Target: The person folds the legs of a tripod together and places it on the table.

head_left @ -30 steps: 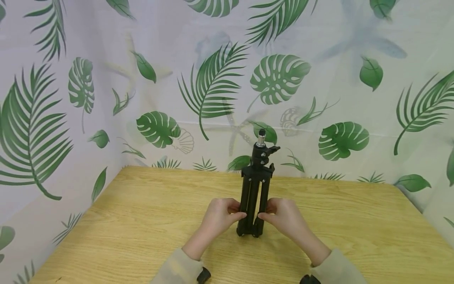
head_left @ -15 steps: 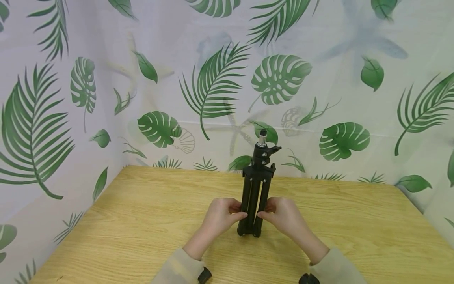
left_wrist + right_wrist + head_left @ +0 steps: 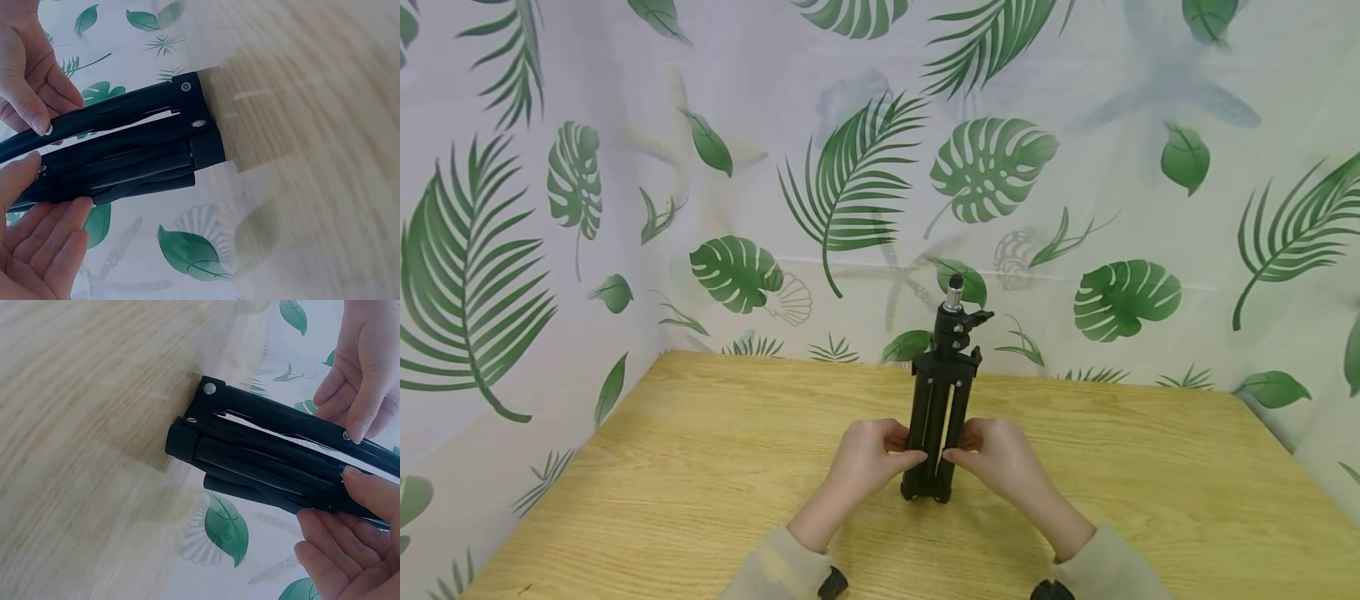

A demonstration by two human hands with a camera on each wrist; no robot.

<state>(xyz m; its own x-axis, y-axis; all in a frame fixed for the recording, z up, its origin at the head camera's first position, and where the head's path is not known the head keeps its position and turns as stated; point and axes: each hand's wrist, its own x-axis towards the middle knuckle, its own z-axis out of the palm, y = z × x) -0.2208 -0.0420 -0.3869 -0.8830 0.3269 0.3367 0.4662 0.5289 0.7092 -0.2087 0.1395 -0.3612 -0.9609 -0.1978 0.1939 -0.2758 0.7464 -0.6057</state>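
A black folded light stand [image 3: 943,367] with a silver stud on top stands upright on the wooden table. My left hand [image 3: 867,454] pinches its left leg low down, thumb in front and fingers behind. From the other side, my right hand [image 3: 1002,454] pinches the right leg at about the same height. Up close in the left wrist view, the dark tubes of the light stand [image 3: 125,147] lie side by side, with a narrow gap along one leg. Metal rivets [image 3: 210,389] show at the lower joints in the right wrist view.
The light wooden table [image 3: 715,467] reaches back to a white cloth backdrop [image 3: 760,100] printed with green leaves. A side panel of the same cloth [image 3: 467,450] borders the table on the left. Small clamp knobs [image 3: 977,318] stick out from the stand's upper part.
The lower ends of the light stand's legs have drawn slightly closer together. My left thumb has slid a little to the right across the leg. Both hands keep their grip.
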